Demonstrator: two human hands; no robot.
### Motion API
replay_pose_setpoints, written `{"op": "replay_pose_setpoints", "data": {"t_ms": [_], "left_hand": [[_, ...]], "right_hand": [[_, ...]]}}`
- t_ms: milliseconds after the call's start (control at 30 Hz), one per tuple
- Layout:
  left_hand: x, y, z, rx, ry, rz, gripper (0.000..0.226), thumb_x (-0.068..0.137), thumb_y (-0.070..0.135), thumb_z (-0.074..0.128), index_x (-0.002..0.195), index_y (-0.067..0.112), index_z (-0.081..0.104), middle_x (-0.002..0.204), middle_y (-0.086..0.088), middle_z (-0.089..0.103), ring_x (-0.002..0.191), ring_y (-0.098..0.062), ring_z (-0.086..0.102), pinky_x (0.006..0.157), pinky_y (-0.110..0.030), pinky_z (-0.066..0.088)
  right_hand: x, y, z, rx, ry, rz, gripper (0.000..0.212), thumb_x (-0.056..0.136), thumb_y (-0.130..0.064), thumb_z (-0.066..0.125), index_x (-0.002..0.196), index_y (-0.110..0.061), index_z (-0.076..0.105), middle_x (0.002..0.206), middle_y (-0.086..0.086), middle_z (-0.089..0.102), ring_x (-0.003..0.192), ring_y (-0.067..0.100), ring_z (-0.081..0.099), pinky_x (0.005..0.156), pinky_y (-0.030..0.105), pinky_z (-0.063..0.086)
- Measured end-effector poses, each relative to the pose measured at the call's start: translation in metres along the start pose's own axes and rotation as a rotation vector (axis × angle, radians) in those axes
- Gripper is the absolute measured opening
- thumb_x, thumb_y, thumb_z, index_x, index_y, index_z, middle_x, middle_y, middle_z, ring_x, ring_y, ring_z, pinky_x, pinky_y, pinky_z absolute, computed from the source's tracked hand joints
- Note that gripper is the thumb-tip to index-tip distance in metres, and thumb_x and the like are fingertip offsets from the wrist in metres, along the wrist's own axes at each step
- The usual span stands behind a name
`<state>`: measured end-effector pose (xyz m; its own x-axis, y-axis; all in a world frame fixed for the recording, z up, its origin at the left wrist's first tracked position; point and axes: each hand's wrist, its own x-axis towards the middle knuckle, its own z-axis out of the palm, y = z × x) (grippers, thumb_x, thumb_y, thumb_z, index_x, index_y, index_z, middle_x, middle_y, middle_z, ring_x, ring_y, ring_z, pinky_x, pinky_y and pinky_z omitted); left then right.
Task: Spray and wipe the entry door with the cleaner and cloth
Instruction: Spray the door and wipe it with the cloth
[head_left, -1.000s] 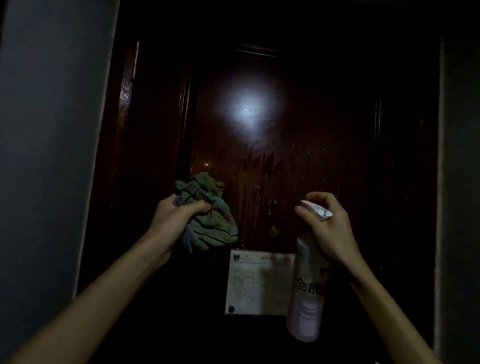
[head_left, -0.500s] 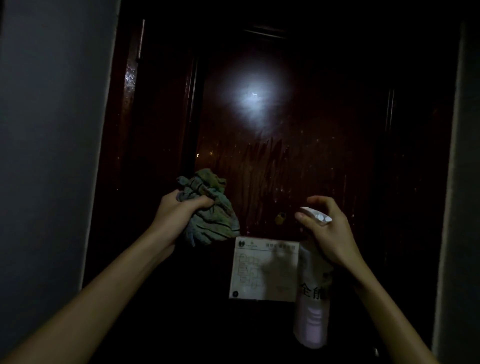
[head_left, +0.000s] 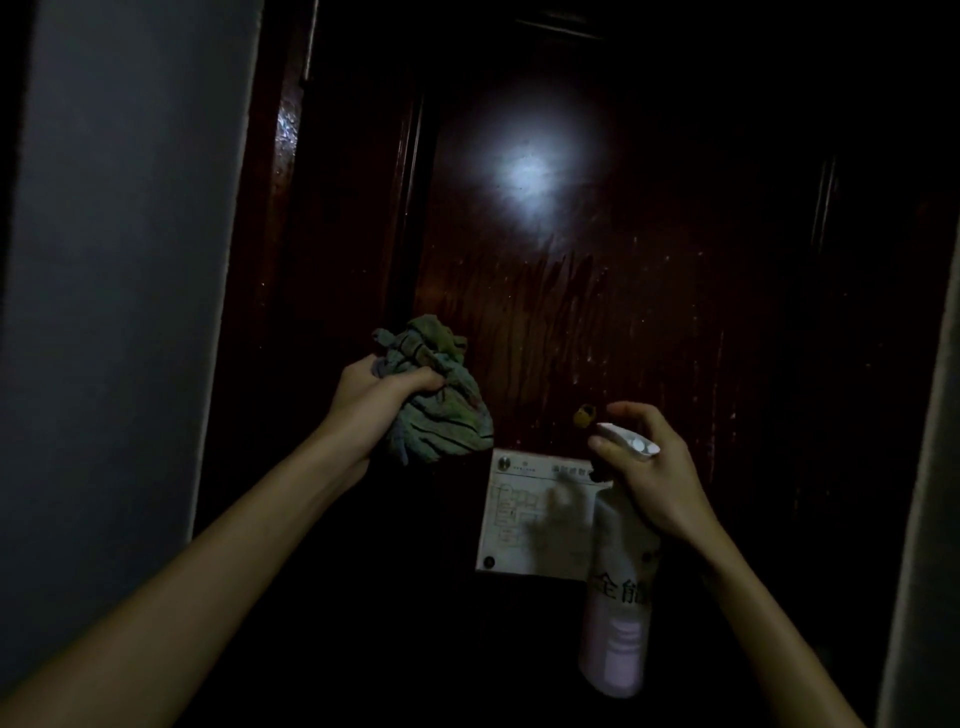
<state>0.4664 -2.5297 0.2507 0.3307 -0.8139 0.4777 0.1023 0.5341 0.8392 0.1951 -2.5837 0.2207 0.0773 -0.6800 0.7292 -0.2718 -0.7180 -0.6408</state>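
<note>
- Standing close up to the door (head_left: 649, 291), dark red wood, with a bright patch of light (head_left: 524, 176) glaring off the upper panel.
- Catching wet runs and droplets streaking down the panel below that glare.
- Gripping the cloth (head_left: 447, 415) in the left hand (head_left: 371, 410), fingers (head_left: 415, 382) clamped over the bunched top, loose folds hanging below the fist.
- Holding the cloth up in front of the door, left of centre; touching the wood or not, cannot tell.
- Holding the cleaner (head_left: 615, 639) in the right hand (head_left: 654, 473), fingers (head_left: 636, 415) curled round the neck at the white spray head (head_left: 631, 441), nozzle pointing at the door.
- Letting the pale bottle body hang below the hand, dark lettering showing on it.
- Covering the right edge of a white notice (head_left: 519, 514) fixed low on the door, between the two hands.
- Hovering beside a small brass fitting (head_left: 584, 415), just above the notice.
- Working between grey wall (head_left: 119, 312) on the left and a pale strip on the right.
</note>
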Motion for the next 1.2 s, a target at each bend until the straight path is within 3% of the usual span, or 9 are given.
{"op": "replay_pose_setpoints", "data": {"t_ms": [100, 267, 433, 533, 767, 900, 1033, 1067, 1200], "left_hand": [[0.0, -0.003, 0.004, 0.007, -0.006, 0.006, 0.021, 0.082, 0.005, 0.074, 0.103, 0.011, 0.072, 0.095, -0.006, 0.078, 0.081, -0.016, 0.075, 0.061, -0.021, 0.057], [0.006, -0.007, 0.015, 0.016, 0.007, -0.005, 0.025, 0.081, 0.008, 0.077, 0.105, 0.01, 0.072, 0.099, -0.008, 0.078, 0.089, -0.024, 0.076, 0.068, -0.027, 0.057], [0.006, -0.004, 0.035, 0.028, -0.014, 0.009, 0.024, 0.083, 0.009, 0.076, 0.106, 0.012, 0.071, 0.098, -0.006, 0.078, 0.087, -0.021, 0.076, 0.066, -0.027, 0.057], [0.005, -0.005, 0.049, 0.03, -0.03, 0.013, 0.026, 0.083, 0.007, 0.074, 0.108, 0.011, 0.071, 0.098, -0.007, 0.078, 0.086, -0.02, 0.075, 0.063, -0.025, 0.056], [0.001, -0.011, 0.08, 0.044, -0.032, 0.018, 0.025, 0.084, 0.003, 0.073, 0.108, 0.008, 0.07, 0.096, -0.009, 0.078, 0.085, -0.022, 0.075, 0.067, -0.026, 0.058], [-0.001, -0.016, 0.102, 0.048, -0.023, 0.027, 0.028, 0.083, 0.003, 0.074, 0.11, 0.008, 0.07, 0.097, -0.01, 0.078, 0.087, -0.025, 0.076, 0.072, -0.031, 0.058], [-0.002, -0.021, 0.138, 0.057, -0.03, 0.028, 0.03, 0.082, 0.005, 0.075, 0.112, 0.008, 0.07, 0.1, -0.011, 0.078, 0.092, -0.029, 0.075, 0.082, -0.038, 0.059], [-0.003, -0.022, 0.149, 0.059, -0.034, 0.028, 0.03, 0.082, 0.006, 0.075, 0.111, 0.009, 0.07, 0.099, -0.011, 0.078, 0.092, -0.029, 0.075, 0.082, -0.038, 0.059], [-0.01, -0.031, 0.19, 0.056, -0.056, 0.015, 0.03, 0.082, 0.008, 0.076, 0.112, 0.01, 0.07, 0.099, -0.011, 0.079, 0.09, -0.028, 0.076, 0.078, -0.035, 0.058]], "right_hand": [[-0.001, 0.006, 0.001, 0.018, 0.014, 0.068, 0.029, 0.089, -0.014, 0.068, 0.116, -0.019, 0.059, 0.087, 0.003, 0.072, 0.066, 0.017, 0.071, 0.057, 0.03, 0.057], [-0.005, 0.006, -0.009, 0.045, 0.05, 0.051, 0.028, 0.088, -0.015, 0.069, 0.114, -0.018, 0.06, 0.096, 0.006, 0.069, 0.065, 0.013, 0.069, 0.057, 0.026, 0.054], [0.004, -0.004, -0.034, 0.012, 0.209, -0.08, 0.037, 0.087, -0.024, 0.071, 0.121, -0.024, 0.058, 0.111, -0.01, 0.066, 0.098, 0.001, 0.066, 0.077, 0.021, 0.053], [0.008, -0.011, -0.043, 0.035, 0.267, -0.14, 0.03, 0.088, -0.016, 0.07, 0.116, -0.015, 0.06, 0.102, -0.011, 0.066, 0.088, -0.007, 0.065, 0.068, 0.011, 0.051], [0.014, 0.0, -0.065, 0.043, 0.187, -0.108, 0.029, 0.085, -0.023, 0.073, 0.111, -0.027, 0.059, 0.103, -0.012, 0.067, 0.093, -0.005, 0.064, 0.072, 0.015, 0.052], [0.015, 0.013, -0.083, 0.099, 0.206, -0.078, 0.026, 0.086, -0.015, 0.072, 0.11, -0.017, 0.061, 0.096, -0.006, 0.069, 0.082, -0.005, 0.067, 0.064, 0.012, 0.05], [0.016, 0.032, -0.111, 0.122, 0.234, -0.052, 0.012, 0.087, -0.015, 0.07, 0.096, -0.017, 0.061, 0.084, 0.006, 0.068, 0.066, 0.013, 0.066, 0.053, 0.03, 0.053], [0.016, 0.036, -0.12, 0.1, 0.235, -0.053, 0.013, 0.087, -0.017, 0.07, 0.096, -0.018, 0.061, 0.084, 0.004, 0.068, 0.068, 0.014, 0.065, 0.055, 0.033, 0.053], [0.017, 0.054, -0.159, 0.023, 0.198, -0.021, 0.032, 0.087, -0.026, 0.071, 0.115, -0.023, 0.057, 0.099, -0.008, 0.067, 0.087, 0.002, 0.066, 0.071, 0.022, 0.055]]}}
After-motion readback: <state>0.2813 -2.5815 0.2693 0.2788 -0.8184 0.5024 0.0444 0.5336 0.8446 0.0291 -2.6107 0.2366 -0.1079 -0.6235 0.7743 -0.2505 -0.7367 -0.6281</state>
